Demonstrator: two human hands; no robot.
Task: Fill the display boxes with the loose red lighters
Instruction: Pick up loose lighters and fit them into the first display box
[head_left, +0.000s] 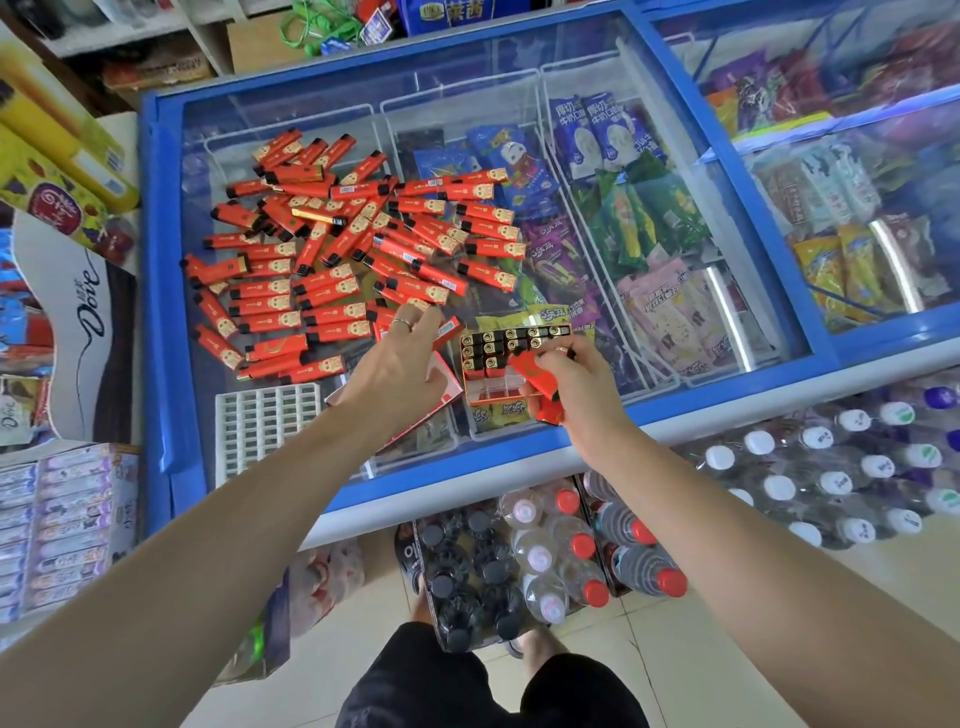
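Note:
Several loose red lighters (358, 244) lie in a heap on the glass lid of a blue chest freezer (156, 291). A display box (493, 364) stands near the lid's front edge, its far rows filled with upright lighters and its near cells bare. My right hand (576, 379) is over the box's right side and grips a red lighter (535, 371). My left hand (405, 358), a ring on one finger, pinches a loose red lighter (447, 332) at the heap's near edge. Under that hand lies a red box lid (441, 384).
A white plastic divider grid (260, 421) lies on the lid at the front left. Ice-cream packets fill the freezer under the glass. Packs of bottled drinks (545, 551) stand on the floor against the freezer. Chocolate displays and boxes crowd the left side.

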